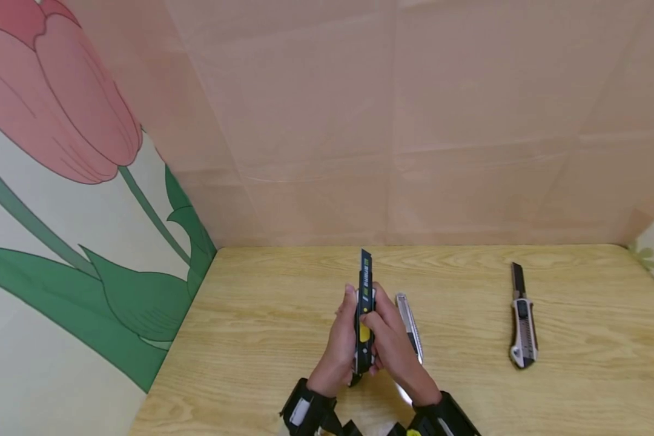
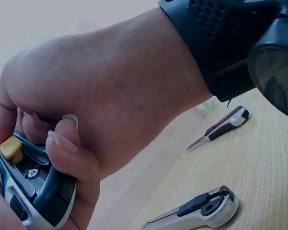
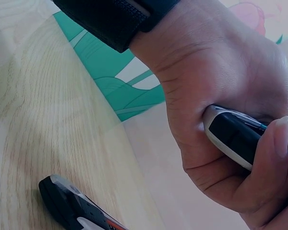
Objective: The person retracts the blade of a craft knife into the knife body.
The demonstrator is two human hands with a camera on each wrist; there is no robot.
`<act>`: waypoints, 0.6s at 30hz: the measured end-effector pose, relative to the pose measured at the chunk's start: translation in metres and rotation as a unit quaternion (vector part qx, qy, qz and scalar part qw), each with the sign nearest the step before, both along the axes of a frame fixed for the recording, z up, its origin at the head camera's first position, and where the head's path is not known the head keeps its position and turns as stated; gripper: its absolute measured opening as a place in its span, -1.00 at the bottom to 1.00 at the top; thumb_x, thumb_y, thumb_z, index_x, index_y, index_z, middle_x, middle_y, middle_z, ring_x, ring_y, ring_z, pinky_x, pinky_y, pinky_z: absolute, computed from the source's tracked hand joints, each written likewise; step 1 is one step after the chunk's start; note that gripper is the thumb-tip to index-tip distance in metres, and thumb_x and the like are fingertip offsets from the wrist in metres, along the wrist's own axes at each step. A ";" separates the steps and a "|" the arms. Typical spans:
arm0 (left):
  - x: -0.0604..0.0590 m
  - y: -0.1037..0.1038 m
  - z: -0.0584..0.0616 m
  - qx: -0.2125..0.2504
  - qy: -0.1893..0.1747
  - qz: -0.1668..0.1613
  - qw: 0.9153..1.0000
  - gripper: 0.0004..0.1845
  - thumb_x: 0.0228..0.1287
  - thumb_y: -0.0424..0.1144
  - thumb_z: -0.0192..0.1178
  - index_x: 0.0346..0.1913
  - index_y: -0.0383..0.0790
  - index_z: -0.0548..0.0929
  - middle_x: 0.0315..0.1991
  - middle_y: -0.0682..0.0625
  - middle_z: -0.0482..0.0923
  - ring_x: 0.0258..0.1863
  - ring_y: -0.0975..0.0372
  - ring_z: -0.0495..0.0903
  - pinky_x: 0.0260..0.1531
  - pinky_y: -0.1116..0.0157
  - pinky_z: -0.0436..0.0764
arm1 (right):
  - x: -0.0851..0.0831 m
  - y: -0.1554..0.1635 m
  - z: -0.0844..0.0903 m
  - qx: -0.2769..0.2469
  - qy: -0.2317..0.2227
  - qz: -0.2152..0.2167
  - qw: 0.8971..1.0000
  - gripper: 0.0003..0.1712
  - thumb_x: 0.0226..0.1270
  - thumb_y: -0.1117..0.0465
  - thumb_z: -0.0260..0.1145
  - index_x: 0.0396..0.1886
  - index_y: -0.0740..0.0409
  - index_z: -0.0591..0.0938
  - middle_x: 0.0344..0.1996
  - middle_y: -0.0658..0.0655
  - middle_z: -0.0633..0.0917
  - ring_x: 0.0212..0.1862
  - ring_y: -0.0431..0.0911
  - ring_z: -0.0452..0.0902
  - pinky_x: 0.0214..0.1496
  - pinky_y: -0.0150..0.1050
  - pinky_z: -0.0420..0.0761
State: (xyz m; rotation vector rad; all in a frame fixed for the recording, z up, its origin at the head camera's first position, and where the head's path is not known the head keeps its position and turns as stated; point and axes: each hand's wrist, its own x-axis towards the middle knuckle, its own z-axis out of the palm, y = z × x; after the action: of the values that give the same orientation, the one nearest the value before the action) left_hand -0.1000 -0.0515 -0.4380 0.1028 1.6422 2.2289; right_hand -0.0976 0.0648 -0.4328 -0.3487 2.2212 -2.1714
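A black utility knife (image 1: pixel 366 290) with a yellow slider (image 1: pixel 364 332) points away from me, its dark blade end uppermost. My left hand (image 1: pixel 335 348) grips its left side. From the other side my right hand (image 1: pixel 395 345) holds the same knife, its thumb at the slider. Curled left fingers (image 2: pixel 69 160) show around the knife's rear end in the left wrist view. The right wrist view shows the black-and-white handle (image 3: pixel 235 136) against the right palm. Partly behind the right hand lies a silver utility knife (image 1: pixel 409 315) on the table.
Farther right, another utility knife (image 1: pixel 523 330) with a dark blade section lies on the wooden table (image 1: pixel 261 327). A dark knife with a red strip (image 3: pixel 72 206) lies low in the right wrist view. Pink cloth (image 1: pixel 316 121) hangs behind; a tulip-print panel (image 1: pixel 87 224) stands left.
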 end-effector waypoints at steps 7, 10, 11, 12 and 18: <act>0.001 0.000 0.000 -0.002 -0.004 -0.001 1.000 -0.15 0.42 0.55 -0.33 0.35 -0.05 0.43 -0.47 -0.03 0.50 -0.66 0.22 0.51 -0.75 0.32 0.58 | 0.001 0.000 0.000 -0.001 0.014 0.000 1.000 -0.67 0.50 0.38 -0.06 0.14 0.12 0.47 -0.05 0.17 0.64 -0.15 0.08 0.52 -0.22 -0.19 0.59; 0.001 0.000 0.000 0.000 -0.005 -0.003 1.000 -0.15 0.42 0.55 -0.33 0.34 -0.05 0.44 -0.48 -0.04 0.51 -0.67 0.22 0.51 -0.75 0.32 0.57 | 0.000 0.000 -0.001 -0.006 0.021 0.004 1.000 -0.71 0.57 0.33 -0.05 0.16 0.13 0.47 -0.05 0.19 0.65 -0.13 0.07 0.52 -0.15 -0.21 0.59; 0.000 0.000 0.000 0.001 -0.004 -0.004 1.000 -0.16 0.42 0.55 -0.33 0.34 -0.04 0.44 -0.48 -0.04 0.51 -0.67 0.22 0.50 -0.76 0.32 0.57 | 0.000 0.000 -0.001 -0.008 0.022 0.006 1.000 -0.72 0.60 0.30 -0.05 0.17 0.13 0.47 -0.04 0.19 0.65 -0.12 0.07 0.53 -0.13 -0.22 0.59; 0.000 0.000 0.000 0.001 -0.003 -0.004 1.000 -0.16 0.43 0.54 -0.34 0.33 -0.05 0.45 -0.48 -0.04 0.51 -0.67 0.23 0.50 -0.76 0.31 0.57 | 0.000 0.000 -0.001 -0.009 0.022 0.007 1.000 -0.73 0.63 0.27 -0.05 0.18 0.12 0.47 -0.04 0.19 0.65 -0.11 0.06 0.53 -0.12 -0.23 0.59; -0.001 0.000 0.000 0.007 -0.004 -0.006 1.000 -0.15 0.44 0.54 -0.34 0.29 -0.10 0.46 -0.49 -0.04 0.50 -0.69 0.22 0.48 -0.77 0.31 0.55 | -0.001 0.001 -0.002 -0.016 0.025 0.018 0.999 -0.73 0.67 0.24 -0.05 0.21 0.13 0.46 -0.02 0.19 0.67 -0.07 0.05 0.54 -0.04 -0.23 0.59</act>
State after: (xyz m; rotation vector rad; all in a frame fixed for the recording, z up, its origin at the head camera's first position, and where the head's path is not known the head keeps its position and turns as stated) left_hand -0.1013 -0.0519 -0.4375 0.1063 1.6182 2.2290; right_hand -0.0982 0.0658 -0.4350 -0.4456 2.1886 -2.2053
